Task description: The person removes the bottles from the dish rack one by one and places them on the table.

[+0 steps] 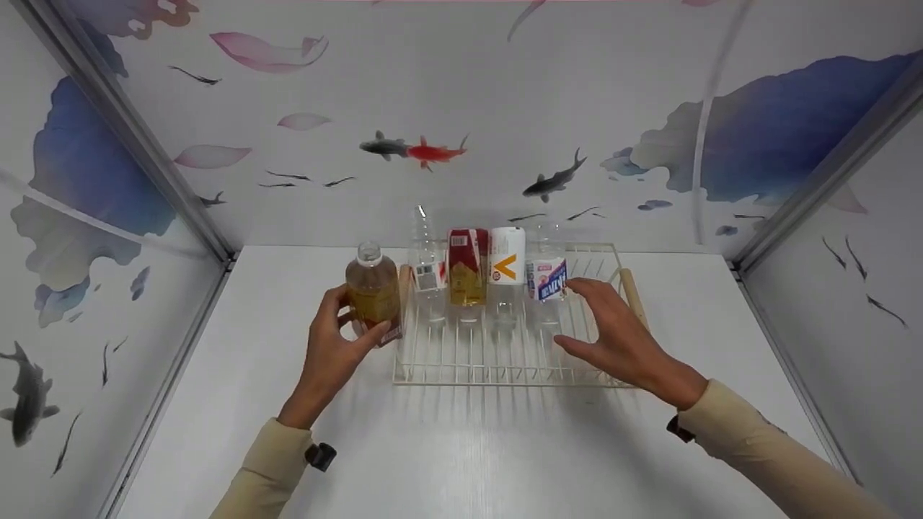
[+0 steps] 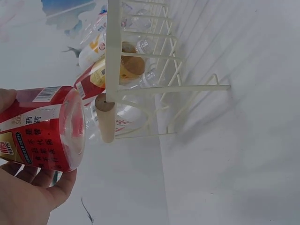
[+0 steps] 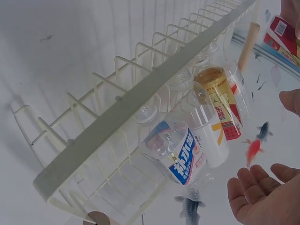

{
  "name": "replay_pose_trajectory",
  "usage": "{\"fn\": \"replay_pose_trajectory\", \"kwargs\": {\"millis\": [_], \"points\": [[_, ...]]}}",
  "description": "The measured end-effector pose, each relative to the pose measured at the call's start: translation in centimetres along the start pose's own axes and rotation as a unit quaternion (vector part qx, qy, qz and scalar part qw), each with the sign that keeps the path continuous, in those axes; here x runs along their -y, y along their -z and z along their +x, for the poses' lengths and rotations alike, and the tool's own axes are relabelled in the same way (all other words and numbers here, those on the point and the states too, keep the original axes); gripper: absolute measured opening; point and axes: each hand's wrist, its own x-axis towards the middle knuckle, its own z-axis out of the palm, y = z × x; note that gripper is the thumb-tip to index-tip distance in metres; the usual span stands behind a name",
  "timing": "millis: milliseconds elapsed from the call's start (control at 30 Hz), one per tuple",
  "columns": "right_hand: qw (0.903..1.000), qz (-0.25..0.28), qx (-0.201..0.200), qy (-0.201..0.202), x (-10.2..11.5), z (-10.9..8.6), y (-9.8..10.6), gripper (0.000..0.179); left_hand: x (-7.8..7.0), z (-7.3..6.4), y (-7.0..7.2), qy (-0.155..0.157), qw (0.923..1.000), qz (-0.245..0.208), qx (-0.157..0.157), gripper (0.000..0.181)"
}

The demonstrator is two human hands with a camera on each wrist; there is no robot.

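Note:
My left hand grips a plastic bottle with a red and gold label, thumb across its front. It is held neck up, just left of the wire rack; the left wrist view shows its clear base facing the rack. My right hand, fingers spread and relaxed, is beside the clear bottle with a blue and white label. The right wrist view shows a gap between that hand and the bottle. Also in the rack are a white bottle, a red and gold bottle and a clear bottle.
The cream wire rack has wooden handles at both ends, the right handle close to my right hand. It rests on a white table. Walls printed with fish and petals enclose the back and sides.

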Motion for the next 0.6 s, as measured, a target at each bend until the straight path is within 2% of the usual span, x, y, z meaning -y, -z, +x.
{"fn": "replay_pose_trajectory", "kwargs": {"millis": [233, 600], "points": [[0.9990, 0.025, 0.010, -0.037, -0.6, 0.2, -0.3, 0.086, 0.7, 0.0, 0.1, 0.022, 0.9995, 0.011, -0.018, 0.076], [0.9963, 0.040, 0.012, -0.075, -1.7, 0.6, -0.6, 0.085, 2.1, 0.0, 0.1, 0.030, 0.9988, -0.015, -0.034, 0.072]]}}
